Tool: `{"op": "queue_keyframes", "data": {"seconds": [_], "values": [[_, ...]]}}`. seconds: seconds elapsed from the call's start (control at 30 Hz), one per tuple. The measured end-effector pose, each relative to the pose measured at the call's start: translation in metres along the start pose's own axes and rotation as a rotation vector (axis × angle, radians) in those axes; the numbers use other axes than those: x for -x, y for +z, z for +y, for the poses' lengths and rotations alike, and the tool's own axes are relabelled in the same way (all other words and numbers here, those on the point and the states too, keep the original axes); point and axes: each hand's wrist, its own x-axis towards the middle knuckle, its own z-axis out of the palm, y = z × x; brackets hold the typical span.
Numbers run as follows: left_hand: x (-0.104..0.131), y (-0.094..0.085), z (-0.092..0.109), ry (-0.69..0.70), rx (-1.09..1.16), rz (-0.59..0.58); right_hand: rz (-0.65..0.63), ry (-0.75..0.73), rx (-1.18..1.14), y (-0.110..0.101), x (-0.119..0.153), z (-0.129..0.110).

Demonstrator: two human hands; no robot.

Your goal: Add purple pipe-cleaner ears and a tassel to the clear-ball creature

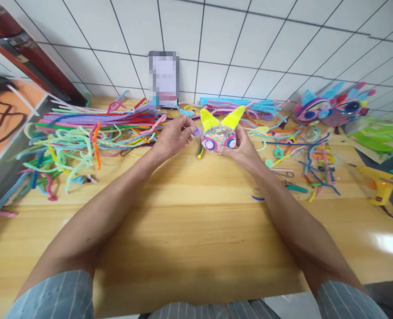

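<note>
My right hand (243, 149) grips the side of a clear, rounded craft animal head (220, 133) upright over the far part of the table. It has two yellow pipe-cleaner ears (233, 118) and round eyes ringed in pink and blue. Just left of it, my left hand (173, 137) has its fingers drawn together, with a small purple disc (196, 131) at the fingertips, apart from the head. A short dark and yellow piece (200, 151) lies below the head's left edge.
Pipe cleaners (79, 146) are heaped at left. Scissors (284, 173) and scraps lie at right, near a yellow glue gun (380, 181). Finished-looking craft heads (311, 110) stand at the back right. A phone (165, 77) leans on the tiled wall (216, 48).
</note>
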Motion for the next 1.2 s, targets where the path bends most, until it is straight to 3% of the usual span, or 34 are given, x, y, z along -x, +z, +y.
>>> {"op": "queue_keyframes", "data": {"seconds": [0.2,0.53,0.9,1.2], "values": [[0.004,0.004,0.002,0.085,-0.088,-0.003,-0.007,-0.033,0.032,-0.005,0.0,0.002],[0.006,0.009,0.005,-0.011,-0.021,0.054,-0.023,-0.029,0.054,-0.004,0.001,0.001],[0.009,0.009,0.015,0.077,-0.222,0.036,-0.022,-0.057,0.051,0.0,0.004,-0.003],[0.008,0.01,0.016,0.048,-0.142,0.028,-0.032,-0.062,0.074,0.0,0.005,-0.002]]}}
